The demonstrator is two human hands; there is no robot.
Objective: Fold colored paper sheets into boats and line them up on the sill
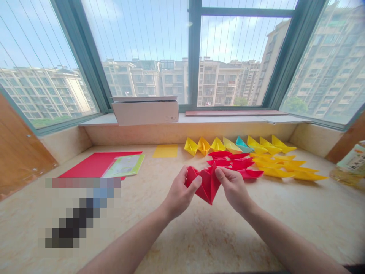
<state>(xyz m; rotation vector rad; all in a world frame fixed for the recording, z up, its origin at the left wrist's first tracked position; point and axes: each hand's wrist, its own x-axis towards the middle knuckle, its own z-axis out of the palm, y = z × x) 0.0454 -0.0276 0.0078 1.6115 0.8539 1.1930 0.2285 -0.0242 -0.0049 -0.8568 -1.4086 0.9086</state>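
Observation:
A folded piece of red paper (210, 186) is held up above the stone counter, its lower end coming to a point and its top showing open folds. My left hand (184, 190) pinches its left side, thumb across the front. On the other side, my right hand (234, 186) grips the upper right corner between thumb and fingers. Just behind the paper, several red paper boats (242, 164) stand close together. Rows of yellow paper boats (281, 171) lie to their right, and a teal paper boat (243, 144) sits in the back row.
At the left lie red paper sheets (85, 163) with a green-edged packet (125, 165) on top. A yellow square sheet (165, 150) lies near the back wall. A white box (145, 112) rests on the window ledge. At the right edge stands a clear bottle (350, 165). A blurred-out patch covers something at left.

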